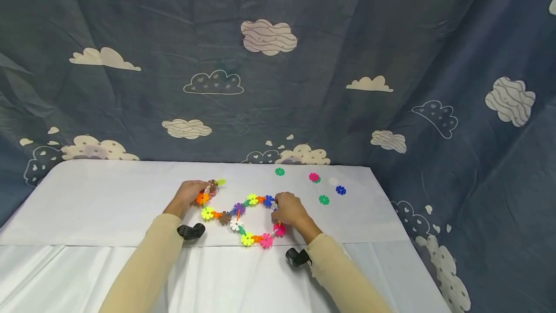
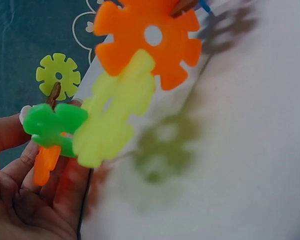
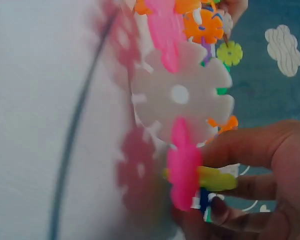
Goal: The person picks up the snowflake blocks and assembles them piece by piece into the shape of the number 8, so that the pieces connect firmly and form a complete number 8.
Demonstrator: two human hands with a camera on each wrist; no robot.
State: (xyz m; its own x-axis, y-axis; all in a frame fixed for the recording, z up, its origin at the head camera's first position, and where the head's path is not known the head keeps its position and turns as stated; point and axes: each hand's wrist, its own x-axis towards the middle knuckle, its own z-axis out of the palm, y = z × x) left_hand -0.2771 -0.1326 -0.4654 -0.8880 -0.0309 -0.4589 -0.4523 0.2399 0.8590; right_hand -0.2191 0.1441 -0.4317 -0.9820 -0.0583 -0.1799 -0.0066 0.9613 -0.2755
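A chain of slotted, flower-shaped plastic discs in many colours lies across the white table, with a closed loop at its right part. My left hand (image 1: 191, 194) pinches the chain's free left end, near an orange disc (image 1: 202, 198) and a yellow-green end disc (image 1: 220, 182). In the left wrist view a green disc (image 2: 55, 122) sits by its fingers. My right hand (image 1: 290, 208) grips the loop's right side, between a blue disc (image 1: 268, 201) and a pink disc (image 1: 279, 229). Its fingers partly hide a yellow disc (image 3: 217, 178) in the right wrist view.
Several loose discs lie at the table's back right, among them a green disc (image 1: 324, 200), a blue disc (image 1: 340, 190) and a pink disc (image 1: 313, 177) overlapping a green one. A dark cloud-patterned curtain (image 1: 278, 110) hangs behind the white table (image 1: 108, 202).
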